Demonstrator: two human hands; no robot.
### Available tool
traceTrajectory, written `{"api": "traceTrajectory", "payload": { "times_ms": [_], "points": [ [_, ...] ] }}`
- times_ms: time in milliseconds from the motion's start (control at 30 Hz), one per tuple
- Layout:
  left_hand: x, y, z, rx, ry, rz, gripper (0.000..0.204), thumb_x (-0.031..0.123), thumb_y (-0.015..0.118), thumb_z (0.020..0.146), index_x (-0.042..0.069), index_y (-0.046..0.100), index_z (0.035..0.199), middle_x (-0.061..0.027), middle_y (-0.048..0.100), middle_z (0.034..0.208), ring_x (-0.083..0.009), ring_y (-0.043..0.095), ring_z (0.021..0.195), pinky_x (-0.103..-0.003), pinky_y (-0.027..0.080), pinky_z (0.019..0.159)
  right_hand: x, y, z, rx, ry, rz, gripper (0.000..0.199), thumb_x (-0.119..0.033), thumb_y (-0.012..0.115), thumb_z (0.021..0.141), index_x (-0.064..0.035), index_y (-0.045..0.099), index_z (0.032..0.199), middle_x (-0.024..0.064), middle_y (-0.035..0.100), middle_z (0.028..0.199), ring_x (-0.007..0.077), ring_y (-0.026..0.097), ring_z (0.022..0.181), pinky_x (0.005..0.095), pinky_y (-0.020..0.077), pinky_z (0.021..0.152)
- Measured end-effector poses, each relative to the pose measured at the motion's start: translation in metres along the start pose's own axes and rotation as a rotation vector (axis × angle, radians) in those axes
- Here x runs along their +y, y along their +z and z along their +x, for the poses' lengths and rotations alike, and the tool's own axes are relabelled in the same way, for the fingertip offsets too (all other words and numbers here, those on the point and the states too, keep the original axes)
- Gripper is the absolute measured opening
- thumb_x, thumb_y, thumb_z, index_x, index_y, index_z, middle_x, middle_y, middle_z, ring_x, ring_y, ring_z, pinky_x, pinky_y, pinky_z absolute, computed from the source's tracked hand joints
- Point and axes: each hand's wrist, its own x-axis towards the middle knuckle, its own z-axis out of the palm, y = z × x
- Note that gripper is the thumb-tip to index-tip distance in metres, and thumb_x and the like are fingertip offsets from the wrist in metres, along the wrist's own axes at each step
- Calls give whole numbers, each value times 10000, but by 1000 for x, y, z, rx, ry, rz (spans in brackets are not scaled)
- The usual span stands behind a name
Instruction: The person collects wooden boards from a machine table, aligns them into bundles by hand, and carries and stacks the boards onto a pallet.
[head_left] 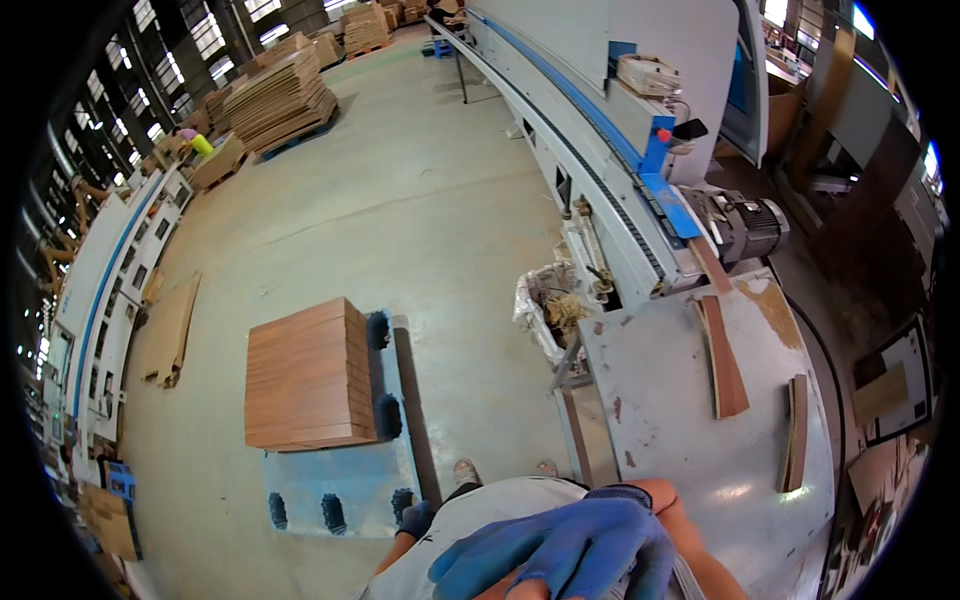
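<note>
My right hand point(565, 545), in a blue glove, is raised close in front of my grey shirt. Its fingers are spread apart and point down and left, with nothing seen in them; the lower edge cuts some off. Low at my left side hangs my left hand point(416, 520), in a dark glove, near the corner of a blue plastic pallet point(345, 470); its fingers are not clear. A squared stack of reddish-brown boards point(310, 378) sits on that pallet. On the metal table point(660, 400) to my right lie two narrow wooden strips point(722, 360) point(795, 435), apart from both hands.
A long white and blue machine point(600, 160) runs away from the table, with another wooden strip point(712, 265) at its near end and a motor point(745, 225) beside it. A white sack of scraps point(548, 310) stands below. Board stacks point(280, 95) are far left.
</note>
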Motion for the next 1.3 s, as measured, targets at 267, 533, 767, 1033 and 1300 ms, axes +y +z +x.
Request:
{"api": "traceTrajectory", "payload": {
  "times_ms": [267, 533, 767, 1033, 1300],
  "points": [
    [-19, -38, 88, -52, -523, -732, 137, 279, 601, 973, 144, 578, 981, -87, 609, 838, -227, 555, 635, -393, 417, 538, -16, -1, -52, 216, 25, 69, 324, -340, 513, 1062, -83, 709, 1039, 233, 711, 995, 421, 706, 779, 653, 567, 594],
    [36, -80, 158, -115, -893, -1463, 233, 184, 632, 931, 187, 481, 753, 12, 466, 637, -141, 417, 478, -337, 294, 429, 18, -45, -91, 187, -270, -4, 235, -164, 647, 979, -40, 751, 1149, 205, 739, 1147, 403, 693, 1122, 755, 446, 979],
    [-36, -40, 179, -354, -783, -1622, 217, 235, 730, 899, 77, 619, 999, -121, 646, 823, -294, 629, 609, -428, 498, 551, -17, -97, -63, 610, 669, -789, 262, -66, 590, 1024, -4, 723, 1241, 153, 741, 1098, 225, 689, 1078, 459, 509, 1039],
    [16, -53, 227, -365, -873, -1189, 374, 365, 718, 928, 60, 668, 1139, -102, 705, 978, -265, 653, 740, -407, 497, 648, -32, -170, -166, 1039, 911, -1293, 278, -111, 608, 961, 27, 707, 1181, 20, 621, 825, 107, 535, 769, 284, 477, 723],
    [163, -54, 318, -370, -438, -1002, 450, 367, 671, 972, 60, 682, 1301, -72, 733, 1052, -213, 683, 840, -343, 522, 708, -100, -234, -208, 608, 724, -2049, 270, -132, 696, 847, 2, 714, 1081, 195, 701, 994, 418, 666, 918, 478, 539, 797]
  ]
}}
